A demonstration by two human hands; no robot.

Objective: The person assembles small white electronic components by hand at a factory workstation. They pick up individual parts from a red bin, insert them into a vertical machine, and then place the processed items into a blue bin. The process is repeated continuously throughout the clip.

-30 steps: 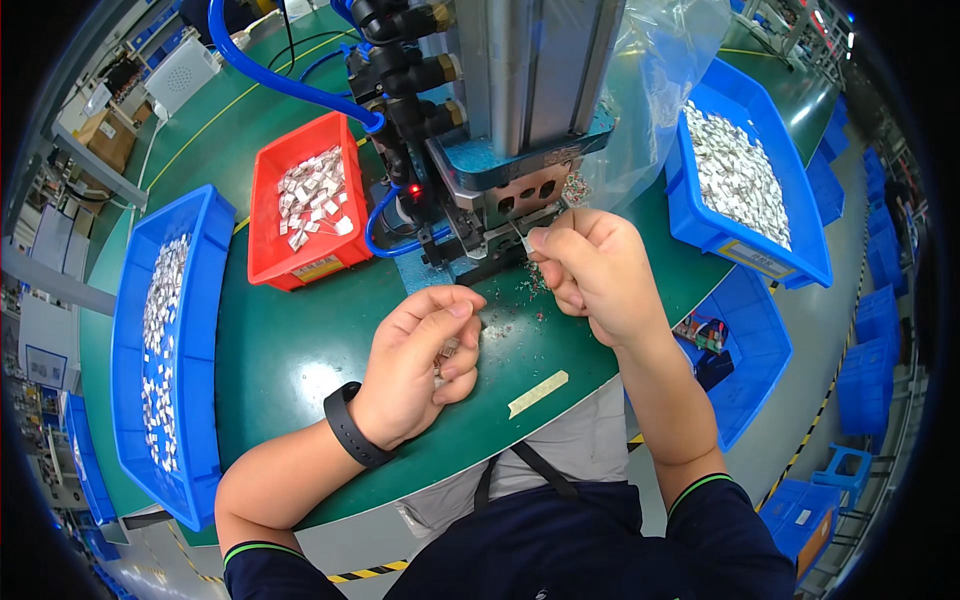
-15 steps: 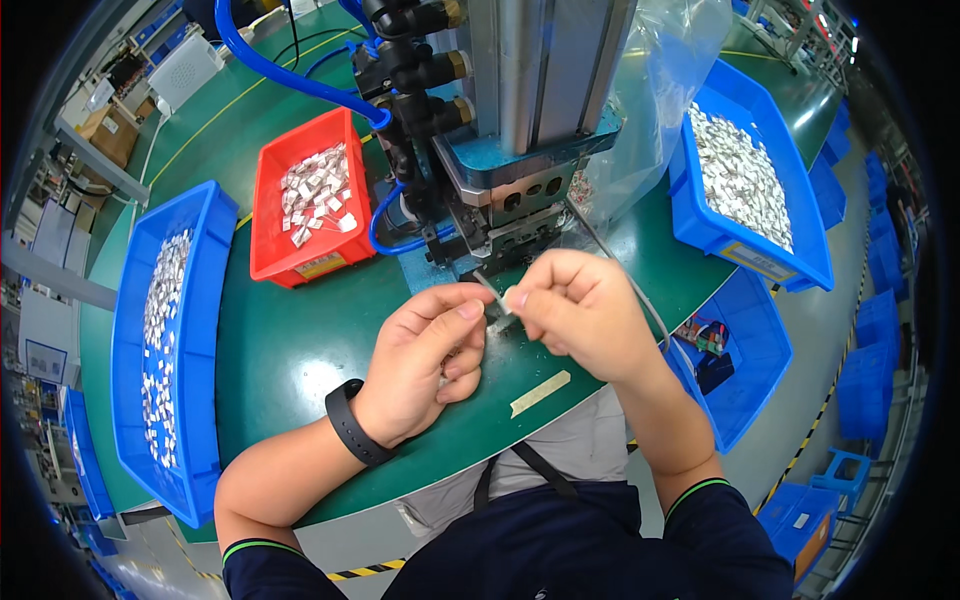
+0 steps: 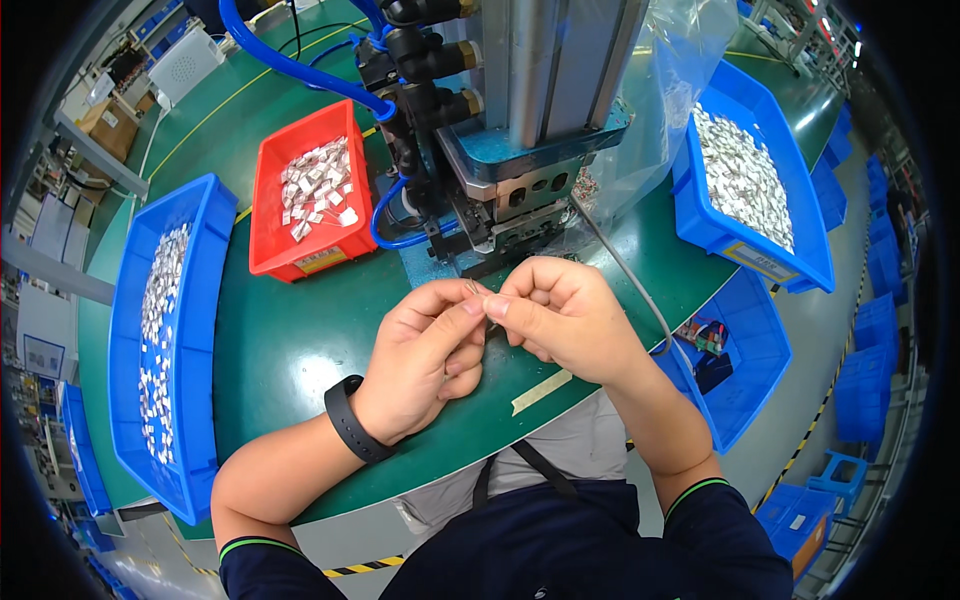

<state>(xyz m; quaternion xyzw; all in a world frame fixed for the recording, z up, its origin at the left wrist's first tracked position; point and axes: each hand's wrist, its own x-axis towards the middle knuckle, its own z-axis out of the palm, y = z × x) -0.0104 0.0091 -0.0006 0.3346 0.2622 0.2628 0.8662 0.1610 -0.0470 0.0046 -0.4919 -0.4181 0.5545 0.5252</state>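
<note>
My left hand (image 3: 425,345), with a black band on its wrist, and my right hand (image 3: 560,315) meet at the fingertips over the table in front of the press. Both are closed in a pinch around one small whitish part with thin leads (image 3: 473,287). Most of it is hidden behind the thumbs and fingers; only the thin ends show. The left hand's other fingers curl into the palm, and whether anything lies inside them cannot be made out. Just beyond the hands stands the press (image 3: 525,195), a metal tool head under a tall column.
A red bin (image 3: 310,262) and a long blue bin (image 3: 195,400) of small white parts stand left. Another full blue bin (image 3: 700,215) is at right, above a lower blue bin (image 3: 745,400). A cable (image 3: 625,265) curves past my right hand. Tape (image 3: 541,392) marks the table's near edge.
My right hand has moved slightly left, so its fingertips now touch the left hand's. The whitish part, visible between them before, is now mostly covered. The left hand has barely moved.
</note>
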